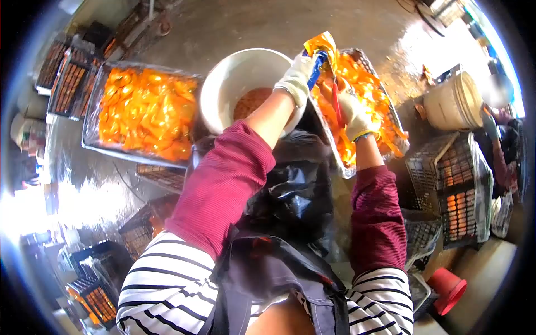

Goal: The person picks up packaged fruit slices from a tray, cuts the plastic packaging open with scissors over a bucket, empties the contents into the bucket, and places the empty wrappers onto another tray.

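Note:
My left hand [298,74], in a white and blue glove, holds up a glossy orange piece [321,43] above the right crate [395,114]. Red-handled scissors [336,103] are in my gloved right hand [354,114], their blades pointing up toward that piece. More orange pieces [365,89] fill the crate beneath both hands. Left of my left hand stands a white bucket [215,92] with a brownish-orange content low inside. The fingertips of my left hand are partly hidden behind the glove and the piece.
A lined crate [92,120] of orange pieces is at the left. Stacked black crates [70,84] stand beyond it. At the right are a beige bucket [455,103], more crates [460,190] and a red bucket [446,290]. Another person's arm [497,145] shows at the right edge.

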Demonstrator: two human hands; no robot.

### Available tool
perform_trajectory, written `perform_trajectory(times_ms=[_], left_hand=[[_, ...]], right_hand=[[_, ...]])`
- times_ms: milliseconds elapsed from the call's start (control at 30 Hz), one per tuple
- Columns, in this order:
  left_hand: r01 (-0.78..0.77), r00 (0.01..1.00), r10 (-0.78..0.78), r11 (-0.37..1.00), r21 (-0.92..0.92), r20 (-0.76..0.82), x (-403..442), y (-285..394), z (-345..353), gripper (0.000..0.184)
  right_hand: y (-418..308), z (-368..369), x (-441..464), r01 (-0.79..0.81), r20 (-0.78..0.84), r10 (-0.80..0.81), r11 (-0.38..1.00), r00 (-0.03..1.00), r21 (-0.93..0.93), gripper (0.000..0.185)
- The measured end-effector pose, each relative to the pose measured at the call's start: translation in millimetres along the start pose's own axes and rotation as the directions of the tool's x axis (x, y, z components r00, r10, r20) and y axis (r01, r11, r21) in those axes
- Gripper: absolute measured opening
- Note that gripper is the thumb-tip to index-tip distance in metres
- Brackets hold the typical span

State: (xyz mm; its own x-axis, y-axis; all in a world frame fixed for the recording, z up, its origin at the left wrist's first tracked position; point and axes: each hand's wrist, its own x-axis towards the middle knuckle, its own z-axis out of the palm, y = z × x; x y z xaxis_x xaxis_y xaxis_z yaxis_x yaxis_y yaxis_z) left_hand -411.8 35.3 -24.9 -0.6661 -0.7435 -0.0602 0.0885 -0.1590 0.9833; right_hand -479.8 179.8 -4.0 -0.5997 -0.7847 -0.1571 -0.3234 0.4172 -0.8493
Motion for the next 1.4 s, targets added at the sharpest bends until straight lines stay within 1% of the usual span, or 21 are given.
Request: perform_trajectory(times_ms=[33,133,167,233,300,367,467,533,600,667,767,800,867,933,1000,1100,1167,1233,1333,1367,1400], left_hand=[[0.016,1.000,-0.015,0.997,-0.073,0.016,9.5,-19.0,14.0,0.029],[-0.214,0.973,0.165,0.911,0.354,0.162,33.1,-68.8,35.3,0.040],[-0.192,0.970,0.111,0.892,0.410,0.215,33.1,-76.9,35.4,0.041],[-0.047,0.975,-0.084,0.830,0.556,0.208,15.3,-52.4,43.8,0.038],[-0.119,0.980,0.003,0.812,0.571,0.200,22.6,-74.1,46.4,0.036],[-0.038,0.983,-0.053,0.876,0.481,0.174,36.1,-105.6,48.2,0.037],[-0.062,0.967,-0.069,0.869,0.492,0.244,40.0,-107.3,43.4,0.040],[0.079,0.968,-0.197,0.823,0.563,0.153,24.9,-65.2,54.3,0.045],[0.114,0.968,-0.215,0.840,0.530,0.132,15.8,-47.8,57.1,0.048],[0.164,0.971,-0.218,0.905,0.392,0.097,13.9,-52.5,58.5,0.046],[0.223,0.966,-0.253,0.923,0.315,0.057,32.0,-87.2,50.8,0.040],[0.212,0.976,-0.217,0.971,0.115,0.036,31.0,-93.4,53.0,0.032],[0.225,0.973,-0.230,0.955,0.193,0.004,30.0,-88.9,54.5,0.029],[0.251,0.966,-0.258,0.933,0.257,-0.005,32.0,-88.3,54.9,0.027],[0.289,0.952,-0.306,0.906,0.308,0.005,34.2,-86.3,55.7,0.028],[0.226,0.964,-0.265,0.784,0.578,-0.018,32.8,-78.5,59.7,0.030],[0.020,0.983,-0.153,0.649,0.760,0.105,33.1,-75.4,61.1,0.032],[-0.024,0.980,-0.131,0.675,0.737,0.152,41.8,-92.2,59.2,0.034],[0.115,0.932,-0.244,0.900,0.422,0.267,47.5,-108.6,50.8,0.034],[0.178,0.924,-0.287,0.907,0.381,0.251,18.8,-59.0,55.5,0.033],[0.199,0.886,-0.350,0.880,0.432,0.305,31.0,-67.8,44.4,0.032]], right_hand=[[6.6,-4.1,-6.4,0.022,-0.089,-0.023,1.000,0.996,-0.010,0.046],[19.5,-24.5,-22.3,-0.182,-0.019,0.182,0.983,0.983,-0.024,0.036],[24.4,-30.0,-25.9,-0.243,0.001,0.243,0.968,0.970,-0.061,0.034],[72.2,-23.6,-18.2,-0.199,-0.012,0.201,0.976,0.980,0.086,0.035],[110.5,-14.8,-4.8,-0.185,-0.044,0.197,0.964,0.979,0.189,0.034],[110.1,-10.5,0.9,-0.347,0.052,0.351,0.874,0.935,0.340,0.032],[119.1,-16.3,7.5,-0.186,0.028,0.185,0.982,0.982,0.031,0.030],[111.5,-25.3,3.2,-0.008,0.032,0.014,0.979,0.999,-0.205,0.030],[105.1,-30.2,0.0,0.040,0.010,-0.040,0.999,0.999,-0.019,0.027],[129.5,-24.5,14.0,-0.142,0.124,0.120,0.970,0.985,0.196,0.028],[148.2,-28.2,23.6,-0.029,0.142,0.015,0.995,0.990,0.099,0.024],[155.6,-28.9,26.7,0.003,0.150,-0.014,0.997,0.989,0.075,0.023],[175.0,-32.1,33.8,0.064,0.163,-0.066,0.998,0.984,0.019,0.024],[133.7,-48.9,17.4,-0.116,0.265,0.045,0.959,0.963,0.260,0.037],[116.5,-59.8,12.2,-0.164,0.316,0.084,0.958,0.945,0.236,0.043],[110.3,-63.6,3.7,-0.184,0.331,0.087,0.944,0.939,0.274,0.047],[107.4,-63.5,1.0,-0.218,0.316,0.117,0.927,0.942,0.307,0.048],[104.3,-62.0,-1.1,-0.287,0.298,0.191,0.902,0.935,0.323,0.049],[137.5,-56.8,8.1,-0.298,0.185,0.276,0.949,0.943,0.103,0.047],[159.8,-58.9,11.5,-0.170,0.101,0.167,0.985,0.981,0.026,0.045],[181.5,-61.1,14.1,-0.053,0.015,0.054,0.996,0.998,-0.072,0.045]])
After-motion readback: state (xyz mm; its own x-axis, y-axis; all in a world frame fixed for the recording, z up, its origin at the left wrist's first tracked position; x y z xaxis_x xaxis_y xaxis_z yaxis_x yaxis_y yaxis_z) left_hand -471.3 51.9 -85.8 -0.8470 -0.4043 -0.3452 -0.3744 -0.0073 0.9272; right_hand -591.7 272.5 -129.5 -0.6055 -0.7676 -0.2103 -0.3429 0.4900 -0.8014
